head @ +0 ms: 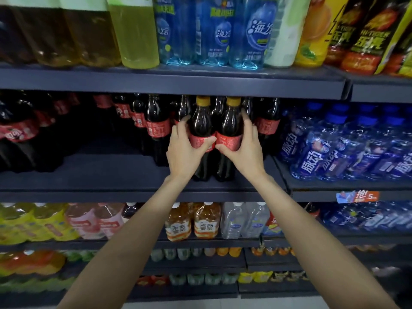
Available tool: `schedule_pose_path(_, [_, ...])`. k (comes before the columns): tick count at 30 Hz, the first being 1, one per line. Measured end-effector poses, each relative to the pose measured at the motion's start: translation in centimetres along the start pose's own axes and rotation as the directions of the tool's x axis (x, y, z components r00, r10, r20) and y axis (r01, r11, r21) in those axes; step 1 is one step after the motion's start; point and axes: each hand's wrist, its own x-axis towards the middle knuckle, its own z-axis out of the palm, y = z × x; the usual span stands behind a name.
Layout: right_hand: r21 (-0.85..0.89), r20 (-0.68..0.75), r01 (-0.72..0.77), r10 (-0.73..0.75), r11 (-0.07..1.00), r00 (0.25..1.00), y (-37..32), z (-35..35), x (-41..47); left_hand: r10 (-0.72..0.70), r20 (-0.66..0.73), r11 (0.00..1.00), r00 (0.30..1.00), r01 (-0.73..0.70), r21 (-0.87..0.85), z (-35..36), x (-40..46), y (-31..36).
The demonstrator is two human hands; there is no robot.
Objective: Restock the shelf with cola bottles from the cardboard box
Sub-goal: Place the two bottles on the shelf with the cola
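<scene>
Two cola bottles with yellow caps and red labels stand side by side near the front of the dark middle shelf point(111, 172). My left hand point(185, 150) wraps around the left cola bottle point(201, 121) at its label. My right hand point(243, 150) grips the right cola bottle point(231, 121) the same way. Both bottles stand upright with their bases on the shelf. More cola bottles point(157, 126) stand behind and to the left. The cardboard box is out of view.
Blue drink bottles point(347, 150) fill the shelf section to the right. The shelf above point(174, 82) carries green, blue and yellow bottles close over the cola caps. Tea and water bottles point(206, 221) sit on the shelf below. Bare shelf lies left of my hands.
</scene>
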Motion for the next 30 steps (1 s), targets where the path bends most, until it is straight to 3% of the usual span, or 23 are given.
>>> schedule_pose_path(7, [-0.037, 0.008, -0.059, 0.059, 0.998, 0.998, 0.3, 0.9, -2.0, 0.080, 0.149, 0.982, 0.986, -0.104, 0.157, 0.1, -2.3, -1.8])
schedule_pose_path(19, [0.011, 0.005, -0.101, 0.101, 0.995, 0.995, 0.7, 0.2, -2.6, 0.060, 0.087, 0.987, 0.994, -0.072, 0.144, 0.9, -2.0, -2.6])
schedule_pose_path(22, [0.016, 0.039, -0.117, 0.116, 0.993, 0.992, 0.7, -0.2, -3.3, 0.017, 0.076, 1.000, 0.997, -0.018, 0.019, 0.6, -3.0, -1.9])
schedule_pose_path(26, [-0.076, 0.096, -0.090, 0.098, 0.993, 0.991, 0.9, -3.1, -5.9, -0.153, 0.053, 0.963, 0.987, 0.161, -0.215, -0.8, -6.1, 0.5])
schedule_pose_path(30, [-0.341, -0.034, 0.125, -0.145, 0.932, 0.989, 1.9, -8.0, -11.1, -0.194, 0.030, 0.907, 0.980, 0.191, -0.375, -0.9, -11.2, 4.2])
